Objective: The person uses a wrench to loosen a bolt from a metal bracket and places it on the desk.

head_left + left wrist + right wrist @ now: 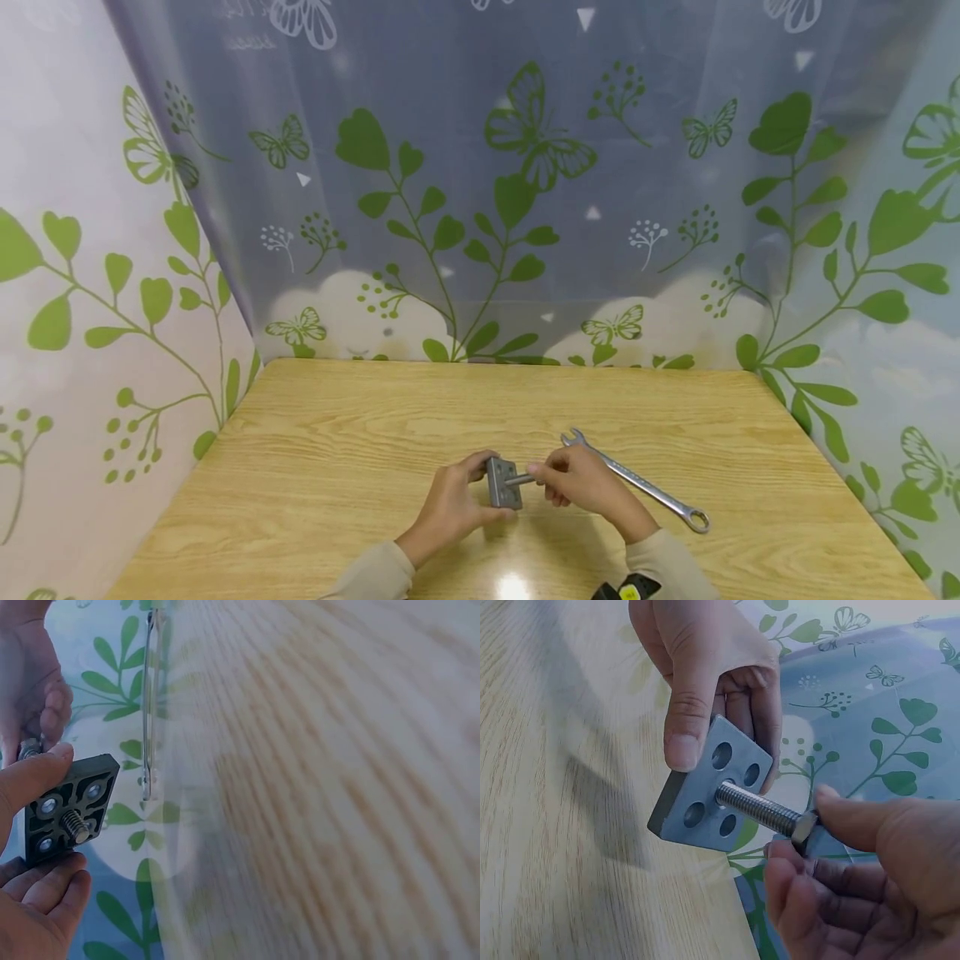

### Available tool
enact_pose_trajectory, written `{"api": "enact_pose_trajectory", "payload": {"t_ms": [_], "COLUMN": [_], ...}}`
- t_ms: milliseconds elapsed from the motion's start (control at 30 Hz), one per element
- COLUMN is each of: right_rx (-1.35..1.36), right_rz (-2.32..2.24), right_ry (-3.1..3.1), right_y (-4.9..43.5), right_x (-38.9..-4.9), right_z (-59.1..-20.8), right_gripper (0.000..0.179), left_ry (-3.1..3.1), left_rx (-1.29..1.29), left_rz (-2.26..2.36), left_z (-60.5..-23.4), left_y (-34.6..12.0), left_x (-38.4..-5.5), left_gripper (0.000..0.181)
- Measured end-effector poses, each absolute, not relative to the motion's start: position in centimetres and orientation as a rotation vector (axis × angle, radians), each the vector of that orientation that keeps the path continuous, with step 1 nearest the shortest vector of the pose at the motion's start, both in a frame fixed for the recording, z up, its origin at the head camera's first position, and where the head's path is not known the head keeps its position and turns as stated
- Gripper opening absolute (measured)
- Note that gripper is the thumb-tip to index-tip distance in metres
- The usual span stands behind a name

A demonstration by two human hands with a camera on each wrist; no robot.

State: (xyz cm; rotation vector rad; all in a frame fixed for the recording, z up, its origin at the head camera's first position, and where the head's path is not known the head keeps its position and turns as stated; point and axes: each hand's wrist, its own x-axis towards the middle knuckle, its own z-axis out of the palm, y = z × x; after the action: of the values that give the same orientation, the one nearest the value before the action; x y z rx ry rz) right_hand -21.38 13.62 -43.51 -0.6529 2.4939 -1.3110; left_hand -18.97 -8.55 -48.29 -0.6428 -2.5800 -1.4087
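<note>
Your left grip (450, 500) has the square metal plate (705, 786) by its edges, thumb and fingers spread about plate-wide, up over the bench (337, 433). Your right grip (583, 481) is pinched nearly closed on the head of the bolt (761, 810), which pokes through the plate. Wrench (645, 481)'s lying beside your right grip.

Nothing legible: only faint white lettering (251, 42) on the patterned backdrop (450, 50), unreadable
</note>
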Motion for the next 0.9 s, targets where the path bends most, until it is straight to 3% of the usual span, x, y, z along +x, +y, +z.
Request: {"api": "enact_pose_trajectory", "payload": {"t_ms": [167,367,567,900], "right_rx": [-0.804,-0.825,-0.818,-0.738], "right_rz": [-1.274,-1.332,-1.323,-1.263], "right_ry": [2.568,2.548,2.561,2.536], "right_y": [14.02,14.11,14.0,14.18], "right_x": [-21.52,-21.47,-21.38,-21.49], "right_z": [-43.71,-43.83,-43.6,-44.35], "right_gripper": [0.016,0.016,0.019,0.044], "left_ry": [-2.592,-2.6,-2.609,-2.591], "left_rx": [-0.636,-0.611,-0.607,-0.641], "left_rz": [-1.415,-1.449,-1.436,-1.418], "left_z": [-48.36,-48.39,-48.38,-48.54], "left_y": [-8.48,-8.36,-8.37,-8.48], "left_x": [-18.97,-18.96,-18.94,-18.8], "left_gripper": [0.067,0.066,0.068,0.068]}}
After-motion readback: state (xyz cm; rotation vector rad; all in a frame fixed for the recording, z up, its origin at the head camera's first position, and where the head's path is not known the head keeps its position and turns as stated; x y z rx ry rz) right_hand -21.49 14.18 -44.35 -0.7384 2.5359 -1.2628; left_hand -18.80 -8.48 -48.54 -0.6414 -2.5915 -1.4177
